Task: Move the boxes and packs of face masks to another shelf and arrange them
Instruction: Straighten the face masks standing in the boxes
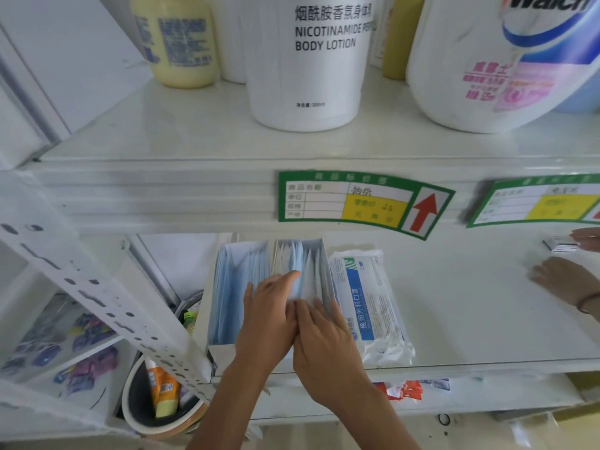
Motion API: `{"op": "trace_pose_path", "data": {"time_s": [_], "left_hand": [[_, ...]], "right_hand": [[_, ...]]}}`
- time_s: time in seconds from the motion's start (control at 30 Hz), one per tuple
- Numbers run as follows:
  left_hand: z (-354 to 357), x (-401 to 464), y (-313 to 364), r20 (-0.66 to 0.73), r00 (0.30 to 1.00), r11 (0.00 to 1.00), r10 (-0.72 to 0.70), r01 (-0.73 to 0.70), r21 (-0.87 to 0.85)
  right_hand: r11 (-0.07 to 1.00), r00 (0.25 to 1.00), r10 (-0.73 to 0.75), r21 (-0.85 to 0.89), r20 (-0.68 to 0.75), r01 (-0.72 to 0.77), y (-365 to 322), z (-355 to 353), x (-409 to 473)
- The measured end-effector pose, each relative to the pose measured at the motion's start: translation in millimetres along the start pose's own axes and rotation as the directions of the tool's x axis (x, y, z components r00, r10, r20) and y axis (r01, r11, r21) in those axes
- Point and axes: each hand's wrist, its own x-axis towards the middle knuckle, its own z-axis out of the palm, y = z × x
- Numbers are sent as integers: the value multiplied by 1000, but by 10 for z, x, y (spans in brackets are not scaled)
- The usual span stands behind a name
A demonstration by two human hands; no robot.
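Two open white boxes of blue face masks stand side by side on the middle shelf (470, 319): the left box (230, 287) and the right box (308, 258). A sealed white-and-blue pack of masks (370, 306) lies just right of them. My left hand (269, 316) and my right hand (324, 339) are together over the right box, with their fingers on the masks inside it. Whether either hand grips a mask is not visible. The near end of the right box is hidden under my hands.
Another person's hands (571, 280) reach in at the right edge with a small box (561, 245). Lotion (308, 60) and detergent bottles (496, 60) stand on the shelf above. A perforated white post (107, 303) crosses at the left, with a bowl of tubes (156, 397) below it.
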Motion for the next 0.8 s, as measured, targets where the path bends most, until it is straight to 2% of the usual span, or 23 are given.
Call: {"op": "trace_pose_path", "data": {"time_s": [0.1, 0.33, 0.43, 0.53, 0.8], "left_hand": [[-1, 12, -3, 26, 999, 998, 25, -26, 61], [3, 3, -5, 74, 997, 991, 26, -35, 132], [-2, 2, 13, 82, 996, 986, 19, -33, 166], [8, 9, 25, 69, 998, 992, 0, -9, 129], [-28, 8, -5, -34, 999, 999, 6, -7, -45]], "right_hand": [[995, 998, -26, 94, -56, 31, 53, 28, 22], [969, 989, -119, 205, -89, 135, 231, 80, -10], [949, 990, -104, 288, -99, 129, 253, 76, -22], [913, 987, -35, 397, -157, 95, 255, 72, -38], [965, 975, -53, 241, -217, 106, 314, 213, -97]]}}
